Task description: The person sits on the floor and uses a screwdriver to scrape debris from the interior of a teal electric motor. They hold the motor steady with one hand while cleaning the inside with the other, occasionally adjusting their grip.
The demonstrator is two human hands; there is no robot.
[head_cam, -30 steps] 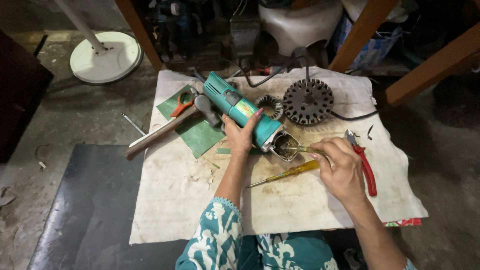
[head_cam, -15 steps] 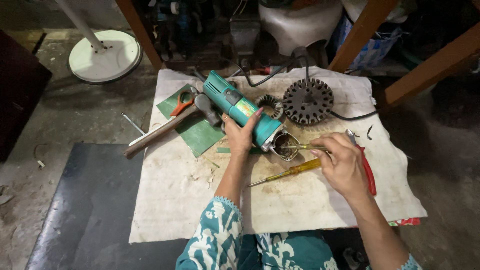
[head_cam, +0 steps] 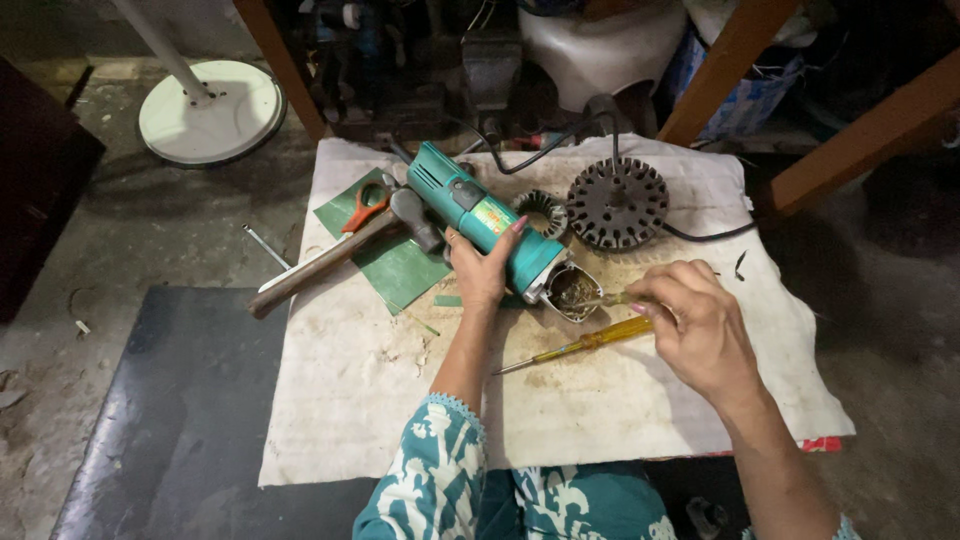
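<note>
A teal angle grinder body point(head_cam: 470, 205) lies slantwise on a stained white cloth point(head_cam: 360, 400), its open metal end point(head_cam: 572, 291) facing right. My left hand point(head_cam: 483, 268) grips the body near that end. My right hand point(head_cam: 697, 328) pinches a thin tool point(head_cam: 610, 298) whose tip pokes into the open end. A yellow-handled screwdriver point(head_cam: 585, 343) lies on the cloth just below the grinder, partly under my right hand.
A hammer point(head_cam: 340, 250) and orange-handled scissors point(head_cam: 368, 205) rest on green sheets point(head_cam: 395, 270) at the left. A round slotted metal core point(head_cam: 617, 203) and a smaller ring part point(head_cam: 542, 210) sit behind the grinder. A white round stand base point(head_cam: 210, 110) is on the floor.
My right hand has shifted slightly, now covering the red-handled pliers that showed beside it earlier. The grinder and my left hand stay put.
</note>
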